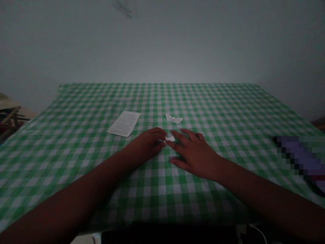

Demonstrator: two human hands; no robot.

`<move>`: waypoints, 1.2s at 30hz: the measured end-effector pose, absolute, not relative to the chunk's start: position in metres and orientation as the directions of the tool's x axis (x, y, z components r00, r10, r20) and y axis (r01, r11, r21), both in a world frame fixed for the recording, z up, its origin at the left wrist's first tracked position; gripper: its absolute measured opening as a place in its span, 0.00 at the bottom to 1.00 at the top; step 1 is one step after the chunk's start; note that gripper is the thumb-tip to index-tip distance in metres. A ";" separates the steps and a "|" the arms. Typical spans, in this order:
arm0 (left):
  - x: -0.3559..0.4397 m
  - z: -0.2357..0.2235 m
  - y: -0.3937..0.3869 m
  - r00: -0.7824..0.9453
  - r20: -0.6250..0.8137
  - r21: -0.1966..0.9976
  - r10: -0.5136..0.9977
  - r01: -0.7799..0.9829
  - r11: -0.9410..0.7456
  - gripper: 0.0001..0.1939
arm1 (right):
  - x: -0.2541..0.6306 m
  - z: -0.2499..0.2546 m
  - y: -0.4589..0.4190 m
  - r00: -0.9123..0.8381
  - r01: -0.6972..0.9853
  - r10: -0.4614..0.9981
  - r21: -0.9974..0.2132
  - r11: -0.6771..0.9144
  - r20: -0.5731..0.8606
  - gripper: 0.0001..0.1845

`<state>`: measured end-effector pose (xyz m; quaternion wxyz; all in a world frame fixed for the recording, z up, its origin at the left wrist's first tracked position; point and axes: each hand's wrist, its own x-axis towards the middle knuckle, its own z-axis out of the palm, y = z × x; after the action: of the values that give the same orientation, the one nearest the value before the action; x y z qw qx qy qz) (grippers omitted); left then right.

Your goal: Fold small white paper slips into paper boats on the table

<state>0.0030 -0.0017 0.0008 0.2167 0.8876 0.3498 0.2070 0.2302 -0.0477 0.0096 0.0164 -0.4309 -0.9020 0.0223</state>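
Both my hands rest at the middle of a table covered in a green and white checked cloth (76, 142). Between their fingertips lies a small white folded paper piece (169, 138). My left hand (147, 144) has its fingers curled and pinched onto the left end of the piece. My right hand (193, 150) lies flatter, its fingers stretched toward the piece and pressing on its right end. Most of the paper is hidden under the fingers.
A printed white paper sheet (124, 123) lies to the left behind my hands. A second small folded white paper (174, 119) sits just beyond them. A blurred dark purple object (302, 157) is at the right edge. A plain wall stands behind the table.
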 end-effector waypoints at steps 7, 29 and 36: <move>0.005 -0.002 -0.001 0.648 0.226 0.486 0.727 0.572 -0.661 0.08 | 0.234 0.005 -0.039 -0.591 0.805 0.806 -0.083 0.588 -0.018 0.35; 0.007 -0.005 -0.003 0.626 0.191 0.455 0.756 0.626 -0.634 0.10 | 0.242 0.001 -0.021 -0.576 0.809 0.816 -0.111 0.578 0.050 0.25; 0.006 -0.005 -0.003 0.610 0.179 0.492 0.772 0.624 -0.607 0.08 | 0.249 0.000 -0.009 -0.512 0.857 0.859 -0.077 0.510 0.001 0.28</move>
<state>0.0060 -0.0028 -0.0050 0.1942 0.8760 0.3984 0.1905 0.2494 -0.0087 -0.0001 0.0195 -0.4938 -0.8687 0.0331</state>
